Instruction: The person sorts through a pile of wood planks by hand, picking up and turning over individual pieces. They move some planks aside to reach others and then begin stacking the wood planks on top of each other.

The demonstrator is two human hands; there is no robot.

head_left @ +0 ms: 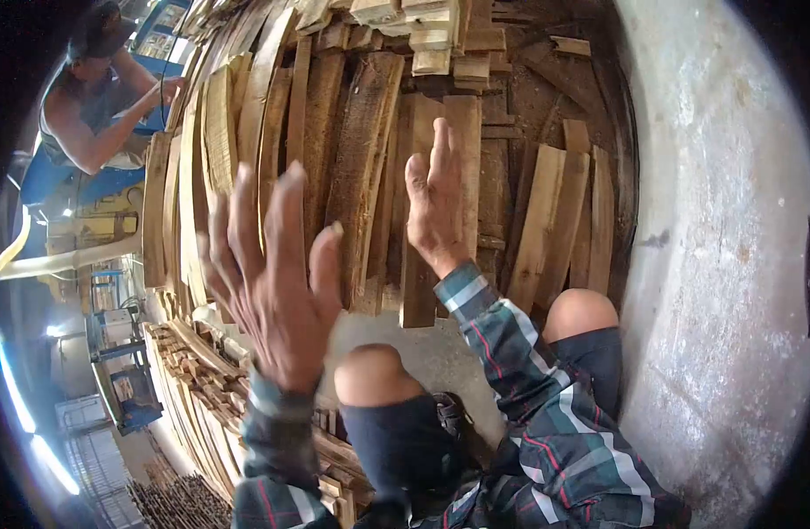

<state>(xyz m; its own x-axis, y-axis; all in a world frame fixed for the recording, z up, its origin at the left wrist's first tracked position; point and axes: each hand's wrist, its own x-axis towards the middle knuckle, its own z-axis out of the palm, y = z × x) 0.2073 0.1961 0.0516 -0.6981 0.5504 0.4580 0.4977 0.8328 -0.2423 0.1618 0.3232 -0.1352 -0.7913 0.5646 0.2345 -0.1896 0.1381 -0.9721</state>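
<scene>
My left hand (277, 278) is raised with its fingers spread, slightly blurred, and holds nothing. It overlaps the rough wooden boards (362, 167) of the pile in front of me. My right hand (436, 203) is held up edge-on, fingers stretched out and thumb apart, with nothing in it. Behind that hand lies a pair of flat planks (418, 286), partly hidden by the palm and wrist. Both sleeves are plaid, and my bare knees show below the hands.
Shorter blocks (431, 40) are stacked at the top. Loose planks (546, 220) lean at right, beside a pale wall (713, 220). Another person (92, 115) is at the upper left near blue equipment. More stacked wood strips (193, 379) lie at lower left.
</scene>
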